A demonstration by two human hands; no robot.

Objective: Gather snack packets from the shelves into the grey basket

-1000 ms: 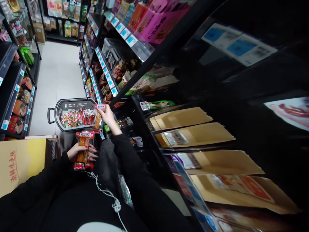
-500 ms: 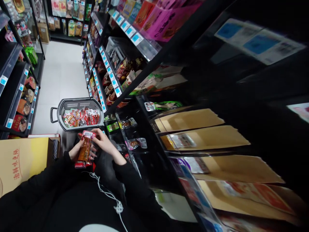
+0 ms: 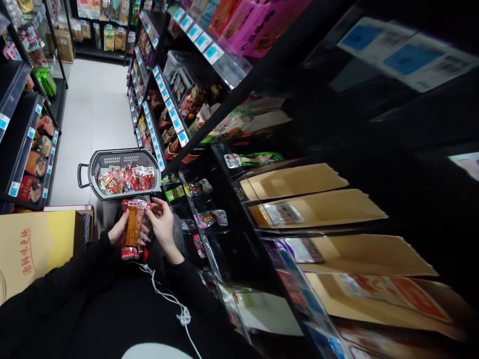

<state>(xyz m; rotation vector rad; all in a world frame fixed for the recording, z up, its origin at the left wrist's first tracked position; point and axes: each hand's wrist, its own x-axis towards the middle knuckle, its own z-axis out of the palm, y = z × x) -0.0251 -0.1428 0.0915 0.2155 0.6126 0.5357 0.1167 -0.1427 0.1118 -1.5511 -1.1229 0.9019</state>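
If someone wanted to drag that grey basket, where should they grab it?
Probably by the black handle, coming from the person's left and closing around its outer bar. It juts from the basket's left end as an open loop with pale floor around it, while the right end sits close to the shelving.

Pale floor (image 3: 93,99) between black shelves (image 3: 15,144)

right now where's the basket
In the head view, the basket is left of centre, just beyond the left hand and its packets, its right end beside shelf tags.
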